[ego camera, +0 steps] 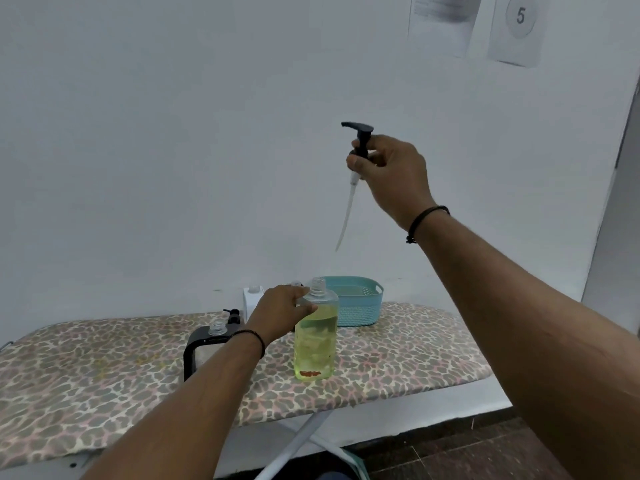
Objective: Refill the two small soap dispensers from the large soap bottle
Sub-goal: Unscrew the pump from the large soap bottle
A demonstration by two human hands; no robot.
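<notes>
Right grip [388,168] is raised high in front of the wall, fingers curled and pinching the black pump head [360,138]; I can see its pale dip tube [346,216] hanging free in the air, slanting down to the left, well above the bench. Left grip [284,311] is down at the large soap bottle [317,341], thumb and fingers wrapped round its shoulder just below the open threaded neck. That bottle stands upright on the leopard-print bench [104,362], a padded board on a metal leg, and holds yellow-green liquid up to about its shoulder.

Behind my left wrist I make out a black-framed holder [194,351] with a clear open-necked small dispenser [217,328] at its top and a second black pump [232,315] just beside it. A white container [250,301] with an open neck stands further back, partly hidden by the hand. A teal basket [356,303] sits at the far edge, just behind the large bottle. Two paper sheets hang on the wall at upper right, one marked with a 5 [519,15].
</notes>
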